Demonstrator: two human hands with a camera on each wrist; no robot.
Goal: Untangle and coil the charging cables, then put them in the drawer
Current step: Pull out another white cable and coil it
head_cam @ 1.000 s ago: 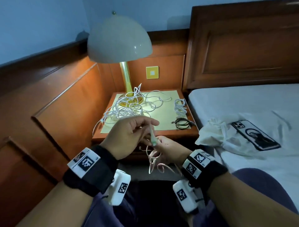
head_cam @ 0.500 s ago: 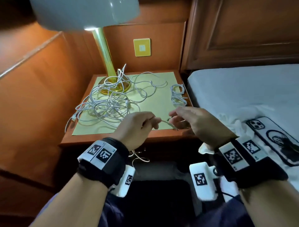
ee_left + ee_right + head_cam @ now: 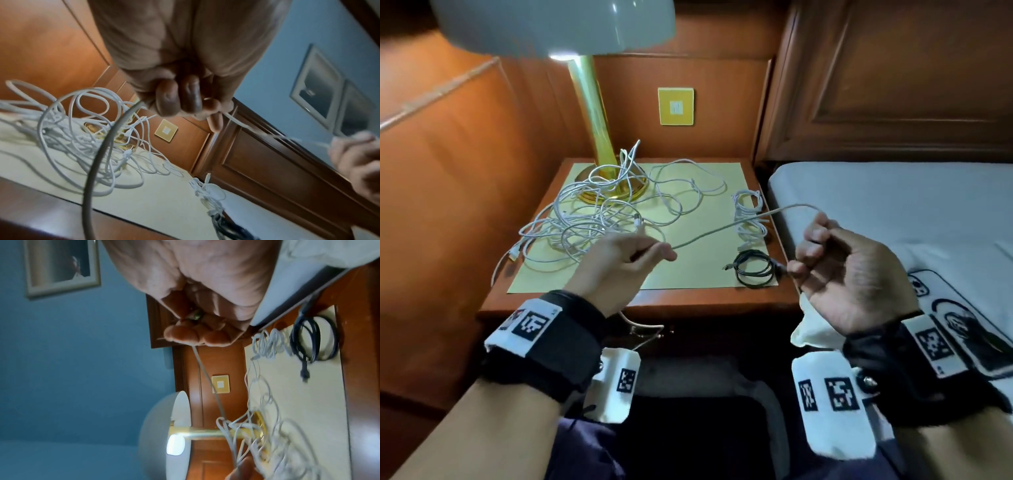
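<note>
A pale cable (image 3: pixel 726 229) stretches in the air between my two hands above the nightstand's front. My left hand (image 3: pixel 626 258) pinches one part of it, and the rest hangs down past the wrist (image 3: pixel 96 162). My right hand (image 3: pixel 825 260) grips the other part, fingers curled round it (image 3: pixel 197 335). A big tangle of white cables (image 3: pixel 599 219) lies on the yellow mat (image 3: pixel 695 267) around the lamp base. One coiled white cable (image 3: pixel 750 216) and one coiled black cable (image 3: pixel 755 267) lie at the mat's right edge.
A gold-stemmed lamp (image 3: pixel 592 113) stands at the back of the wooden nightstand (image 3: pixel 709 301). The bed (image 3: pixel 893 205) is to the right, with a phone (image 3: pixel 962 325) and a white cloth (image 3: pixel 811 329) on it. Wood panelling closes the left side.
My hands have drawn apart, the right one going right, so the held cable now spans between them. The head view has tilted lower and closer to the nightstand.
</note>
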